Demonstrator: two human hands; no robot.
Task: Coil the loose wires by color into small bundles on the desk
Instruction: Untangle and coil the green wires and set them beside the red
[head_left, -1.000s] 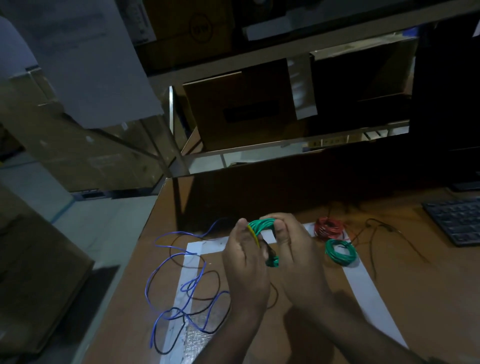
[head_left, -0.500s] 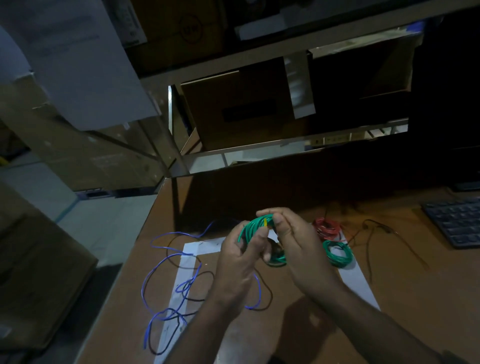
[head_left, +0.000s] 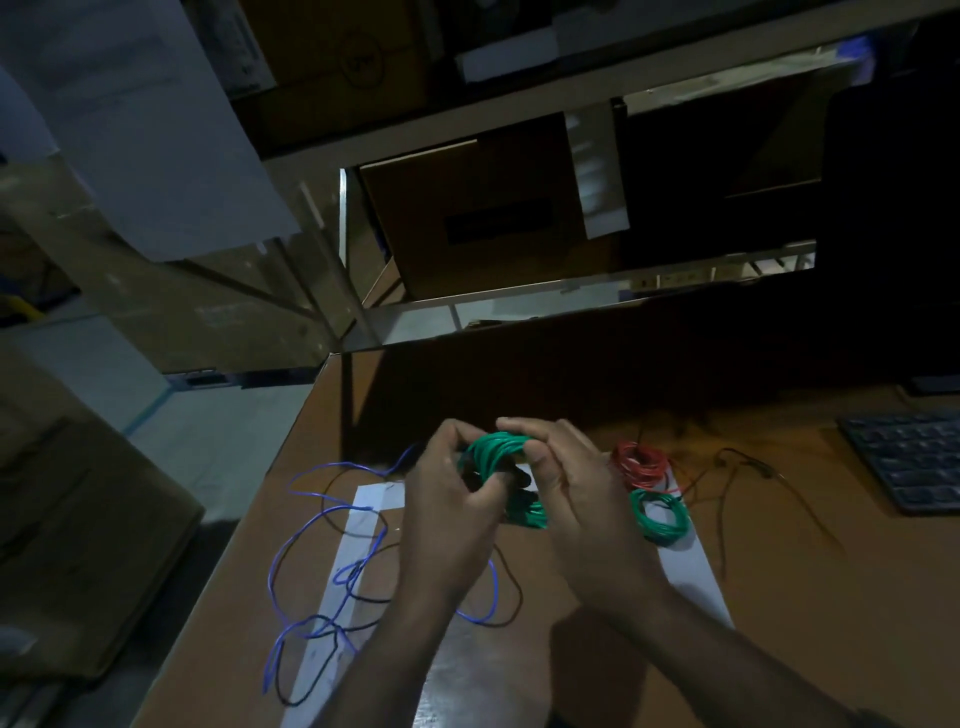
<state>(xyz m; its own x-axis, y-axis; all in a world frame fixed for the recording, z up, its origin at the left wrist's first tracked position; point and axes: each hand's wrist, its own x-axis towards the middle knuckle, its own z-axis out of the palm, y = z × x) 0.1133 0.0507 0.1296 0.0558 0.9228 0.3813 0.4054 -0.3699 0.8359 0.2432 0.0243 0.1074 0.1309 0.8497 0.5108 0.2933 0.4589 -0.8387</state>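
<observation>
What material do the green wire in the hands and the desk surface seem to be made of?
Green wire coil: it looks like thin wire in smooth, slightly glossy plastic insulation; the strands bend into tight loops and catch small highlights. The metal core is not visible. Both the left hand and the right hand hold it.

Desk: probably brown laminate or fibreboard with a matte finish; it is flat, even in colour, with no clear grain.

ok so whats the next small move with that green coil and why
Probably set the green coil down beside the finished green bundle and red bundle. Both hands, left hand and right hand, pinch it above the desk and it looks fully wound, while the blue wire and black wire lie loose.
</observation>
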